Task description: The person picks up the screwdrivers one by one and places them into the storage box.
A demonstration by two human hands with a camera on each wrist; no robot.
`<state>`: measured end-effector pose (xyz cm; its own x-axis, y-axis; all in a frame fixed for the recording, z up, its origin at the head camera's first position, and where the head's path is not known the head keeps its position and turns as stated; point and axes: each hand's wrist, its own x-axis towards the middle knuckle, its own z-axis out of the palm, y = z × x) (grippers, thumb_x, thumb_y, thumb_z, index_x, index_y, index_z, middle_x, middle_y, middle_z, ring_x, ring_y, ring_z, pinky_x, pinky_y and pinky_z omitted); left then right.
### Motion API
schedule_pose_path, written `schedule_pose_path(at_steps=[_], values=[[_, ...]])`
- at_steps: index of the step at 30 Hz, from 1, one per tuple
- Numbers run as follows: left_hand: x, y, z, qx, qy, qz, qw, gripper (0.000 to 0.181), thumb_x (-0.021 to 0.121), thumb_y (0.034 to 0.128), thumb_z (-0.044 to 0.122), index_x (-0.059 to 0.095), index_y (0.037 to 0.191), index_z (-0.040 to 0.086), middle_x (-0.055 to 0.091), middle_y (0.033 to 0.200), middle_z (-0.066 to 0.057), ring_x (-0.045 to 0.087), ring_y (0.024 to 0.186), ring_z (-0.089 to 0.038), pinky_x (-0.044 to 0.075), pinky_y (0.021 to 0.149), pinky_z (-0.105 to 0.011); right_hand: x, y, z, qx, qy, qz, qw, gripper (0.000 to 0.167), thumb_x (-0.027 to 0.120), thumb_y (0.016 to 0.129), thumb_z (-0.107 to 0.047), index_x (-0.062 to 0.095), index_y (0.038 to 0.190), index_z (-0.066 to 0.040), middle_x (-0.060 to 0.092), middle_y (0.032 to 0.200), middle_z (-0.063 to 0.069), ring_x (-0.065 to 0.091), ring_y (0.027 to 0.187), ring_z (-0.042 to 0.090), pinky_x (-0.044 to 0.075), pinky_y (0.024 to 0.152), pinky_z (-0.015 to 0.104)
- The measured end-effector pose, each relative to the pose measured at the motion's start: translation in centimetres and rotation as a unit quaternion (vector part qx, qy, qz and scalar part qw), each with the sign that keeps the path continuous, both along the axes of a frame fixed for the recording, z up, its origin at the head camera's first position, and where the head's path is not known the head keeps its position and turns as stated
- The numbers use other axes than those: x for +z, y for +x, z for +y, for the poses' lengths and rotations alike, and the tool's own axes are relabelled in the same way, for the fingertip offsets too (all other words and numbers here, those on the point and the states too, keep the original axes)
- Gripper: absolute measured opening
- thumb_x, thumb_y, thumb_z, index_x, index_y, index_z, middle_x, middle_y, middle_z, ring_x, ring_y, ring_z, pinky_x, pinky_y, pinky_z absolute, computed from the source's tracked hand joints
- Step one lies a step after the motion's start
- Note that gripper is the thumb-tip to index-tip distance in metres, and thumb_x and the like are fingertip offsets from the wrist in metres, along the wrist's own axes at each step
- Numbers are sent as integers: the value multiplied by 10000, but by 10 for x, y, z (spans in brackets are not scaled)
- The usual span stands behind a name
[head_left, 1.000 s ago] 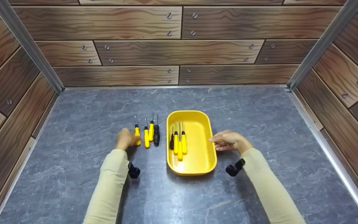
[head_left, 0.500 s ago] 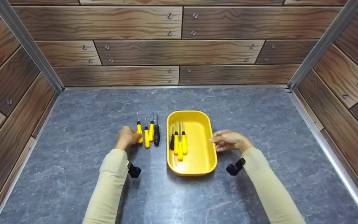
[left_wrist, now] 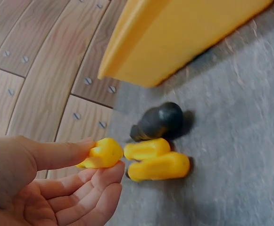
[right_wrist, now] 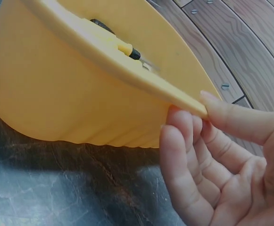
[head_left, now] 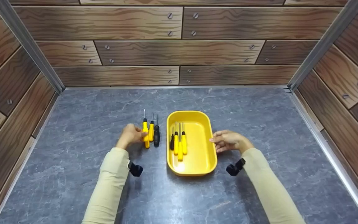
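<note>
My left hand [head_left: 131, 133] pinches the handle of a yellow screwdriver [head_left: 145, 125] between thumb and fingers, its shaft pointing away from me. In the left wrist view the screwdriver's handle end [left_wrist: 109, 151] is held above the table, apart from the others. Beside it lie two more yellow screwdrivers [left_wrist: 162, 167] and a black screwdriver [head_left: 156, 136]. At the right, my right hand [head_left: 228, 141] pinches the rim of a yellow tray [head_left: 199, 160], thumb over the edge and fingers against the outer wall. Inside it, along the left side, lie several screwdrivers [head_left: 180, 152], yellow and black.
The grey marbled tabletop [head_left: 89, 180] runs to wood-patterned walls [head_left: 179, 53] at the back and both sides. Metal strips [head_left: 334, 158] edge the table. A small black camera [head_left: 235, 168] sits on each sleeve.
My left hand has raised the leftmost yellow screwdriver and carried it right, so it now overlaps the neighbouring one in the head view. The right hand and tray stay put.
</note>
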<state>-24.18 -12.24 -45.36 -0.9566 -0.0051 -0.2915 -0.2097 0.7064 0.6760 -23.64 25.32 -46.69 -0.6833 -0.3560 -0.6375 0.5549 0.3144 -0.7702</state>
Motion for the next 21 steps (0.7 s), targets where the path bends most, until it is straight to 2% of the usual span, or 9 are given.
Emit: schedule_pose_path(at_steps=[3,5,10,12,16,21], values=[[4,0,2,-152,82,-86,9998,242,682,888,185,720,953,-45,749,873,-152,627,634,-87,494,591,-136,1,0,-1,-347,281,-23,9990,116,634,922,-141,609,808,-147,648,652,-44,623,574,63,590,601,197],[7,0,4,-221,211,-161,9994,240,670,896,166,710,981,-54,745,923,-178,661,658,-97,548,635,-166,2,0,-2,-622,498,-42,9968,63,684,889,-146,640,855,-114,666,651,-43,637,566,58,595,598,192],[11,1,9,-250,879,-384,9951,273,645,903,94,659,1074,-118,726,975,-237,674,637,-84,628,727,-283,3,0,-4,-981,921,-51,9909,241,762,826,-153,664,999,-16,693,636,-28,660,551,59,601,594,192],[12,2,10,-258,1006,-416,9937,276,640,904,85,651,1082,-125,729,914,-202,668,641,-88,630,745,-305,5,0,-5,-1030,1034,-51,9893,233,767,820,-150,673,982,-11,690,617,-27,657,536,55,598,583,189],[16,3,13,-296,1063,-377,9932,265,649,901,102,662,1061,-108,694,789,-89,684,667,-123,631,743,-312,8,-2,-7,-1051,1157,-33,9877,122,767,818,-138,691,852,-48,678,580,-24,644,502,51,590,556,186],[21,6,18,-361,1380,-465,9887,266,657,893,96,656,1055,-116,653,718,-29,639,604,-74,630,727,-289,8,-2,-7,-946,1030,-64,9902,91,740,840,-125,692,780,-76,677,565,-20,644,493,51,585,541,185]])
